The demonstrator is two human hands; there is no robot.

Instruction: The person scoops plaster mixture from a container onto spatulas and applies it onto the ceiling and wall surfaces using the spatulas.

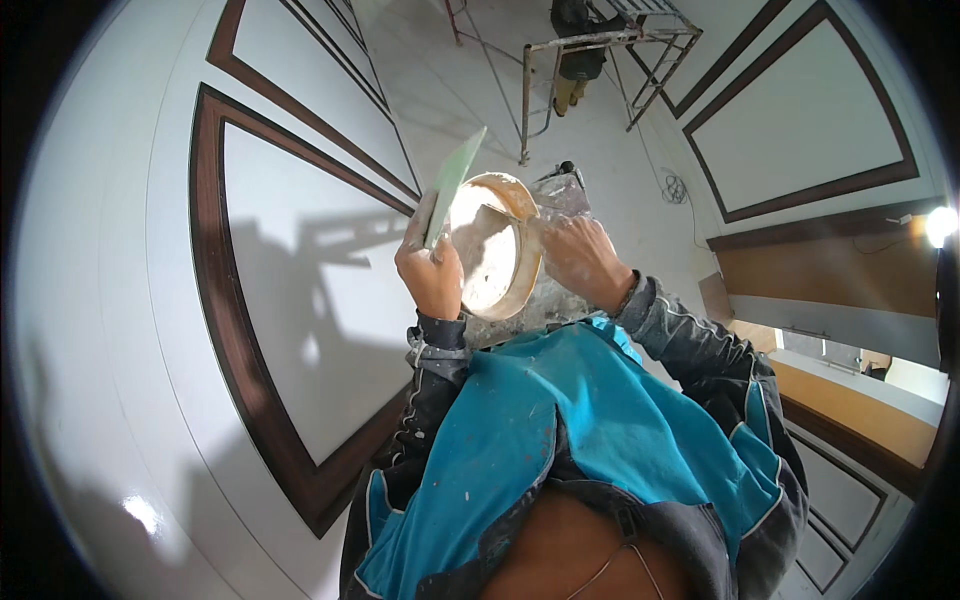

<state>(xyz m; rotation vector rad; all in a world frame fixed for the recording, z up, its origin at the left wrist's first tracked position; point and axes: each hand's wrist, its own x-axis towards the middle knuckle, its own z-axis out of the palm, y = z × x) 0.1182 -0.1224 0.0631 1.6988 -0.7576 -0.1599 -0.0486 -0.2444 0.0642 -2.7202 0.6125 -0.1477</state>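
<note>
The left hand [432, 268] grips a pale green board [458, 188] near its lower end, held steeply beside the rim of the round bucket [526, 285], probably so that drips fall inside. The right hand [585, 262] is closed at the bucket's opposite side, apparently around the hidden handle of a scraper [490, 224] angled into the opening; the bucket sits on a smeared grey surface [558, 308] between person and hands, likely for easy reach.

White walls [120, 300] fitted with dark brown panel mouldings [208, 230]; pale floor [430, 90] bearing metal scaffold [632, 38] and coiled cable [676, 188]; one bright lamp [941, 226] lit at far right.
</note>
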